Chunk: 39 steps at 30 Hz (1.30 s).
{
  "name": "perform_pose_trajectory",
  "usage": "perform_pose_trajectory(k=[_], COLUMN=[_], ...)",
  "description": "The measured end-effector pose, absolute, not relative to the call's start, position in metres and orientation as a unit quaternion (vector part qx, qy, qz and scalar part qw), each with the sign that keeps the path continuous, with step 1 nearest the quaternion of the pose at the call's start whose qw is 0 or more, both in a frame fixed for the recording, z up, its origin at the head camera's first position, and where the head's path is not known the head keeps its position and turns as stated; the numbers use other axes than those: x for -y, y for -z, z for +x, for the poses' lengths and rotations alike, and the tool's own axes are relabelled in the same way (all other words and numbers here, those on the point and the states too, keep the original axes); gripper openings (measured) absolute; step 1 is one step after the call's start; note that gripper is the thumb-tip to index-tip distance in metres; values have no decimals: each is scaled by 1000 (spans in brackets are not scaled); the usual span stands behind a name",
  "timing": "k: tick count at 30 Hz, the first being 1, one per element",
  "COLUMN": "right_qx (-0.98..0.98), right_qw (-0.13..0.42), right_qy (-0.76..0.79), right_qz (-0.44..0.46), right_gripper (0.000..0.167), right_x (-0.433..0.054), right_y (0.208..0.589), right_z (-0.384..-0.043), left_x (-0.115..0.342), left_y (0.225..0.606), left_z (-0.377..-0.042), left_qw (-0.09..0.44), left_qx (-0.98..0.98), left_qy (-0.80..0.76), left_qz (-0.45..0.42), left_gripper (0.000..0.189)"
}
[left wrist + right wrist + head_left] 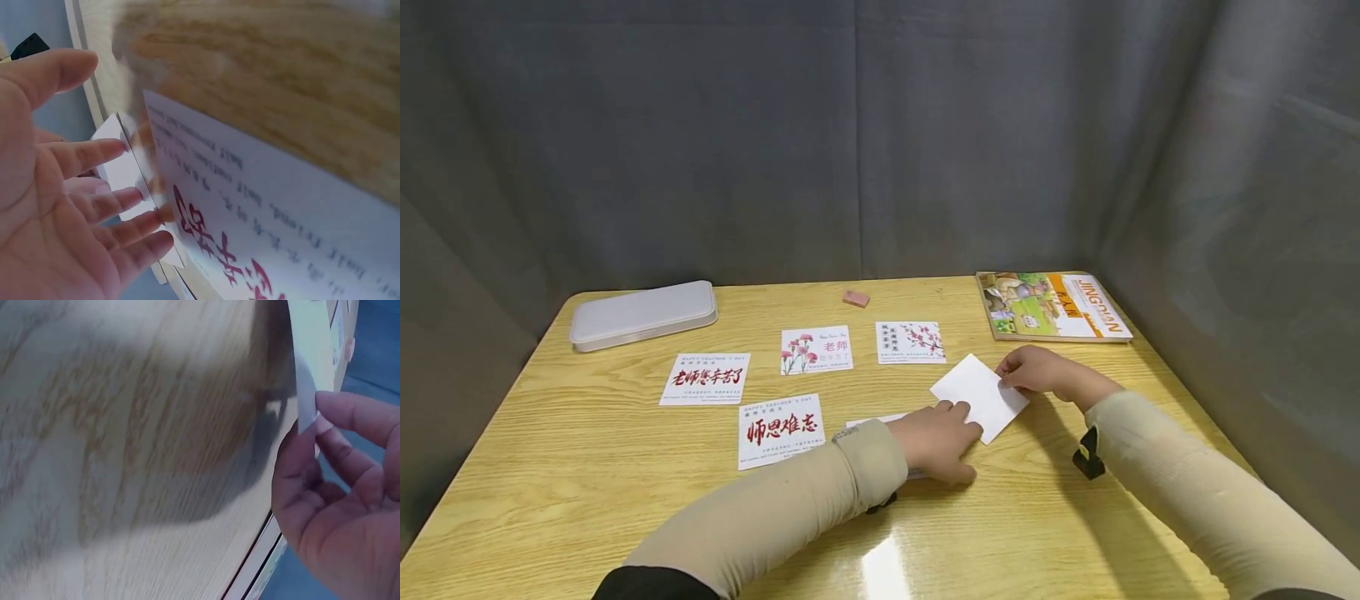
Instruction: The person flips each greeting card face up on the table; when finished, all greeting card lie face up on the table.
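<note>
A blank white card (973,393) slants over the table at centre right. My right hand (1037,372) pinches its right corner between thumb and fingers, as the right wrist view also shows of the card's edge (306,369). At the card's lower left edge, my left hand (938,440) has its fingertips right at the paper, fingers spread and fairly straight. Beneath the left hand and sleeve lies another card, mostly hidden in the head view; its red and black print (231,269) shows in the left wrist view.
Red-lettered cards (703,379) (780,429) lie to the left. A carnation card (816,350) and a blossom card (912,342) lie behind. A white case (643,315), a pink eraser (856,297) and a colourful book (1052,307) are along the table's back edge, before a grey curtain (760,150).
</note>
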State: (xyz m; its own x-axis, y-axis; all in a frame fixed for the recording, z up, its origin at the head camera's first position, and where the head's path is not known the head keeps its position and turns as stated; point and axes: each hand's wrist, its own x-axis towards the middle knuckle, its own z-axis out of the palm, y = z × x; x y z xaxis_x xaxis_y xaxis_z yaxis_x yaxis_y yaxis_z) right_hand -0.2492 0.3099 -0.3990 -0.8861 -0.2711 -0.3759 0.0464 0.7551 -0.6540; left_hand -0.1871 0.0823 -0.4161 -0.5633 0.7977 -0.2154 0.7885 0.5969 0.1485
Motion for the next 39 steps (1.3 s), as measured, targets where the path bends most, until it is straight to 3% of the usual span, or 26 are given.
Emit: perform_pose_trajectory(k=[7, 12, 18, 33, 39], right_qx=[-844, -800, -772, -759, -707], right_qw=[251, 218, 211, 171, 188], right_qy=[473, 558, 599, 626, 677], right_qz=[-37, -28, -32, -50, -78], right_gripper=[14, 16, 15, 6, 24], right_x=[-320, -322, -317, -308, -304], right_y=[388, 382, 382, 370, 370], right_z=[-254, -253, -252, -258, -262], left_x=[-67, -56, -54, -50, -48], left_y=[412, 414, 413, 392, 393], left_z=[-205, -216, -219, -230, -232], left_qw=[135, 130, 195, 140, 103], left_qx=[-888, -861, -743, -637, -603], left_qy=[-158, -427, -633, -757, -791], left_qz=[411, 242, 96, 38, 30], left_gripper=[51, 58, 71, 42, 26])
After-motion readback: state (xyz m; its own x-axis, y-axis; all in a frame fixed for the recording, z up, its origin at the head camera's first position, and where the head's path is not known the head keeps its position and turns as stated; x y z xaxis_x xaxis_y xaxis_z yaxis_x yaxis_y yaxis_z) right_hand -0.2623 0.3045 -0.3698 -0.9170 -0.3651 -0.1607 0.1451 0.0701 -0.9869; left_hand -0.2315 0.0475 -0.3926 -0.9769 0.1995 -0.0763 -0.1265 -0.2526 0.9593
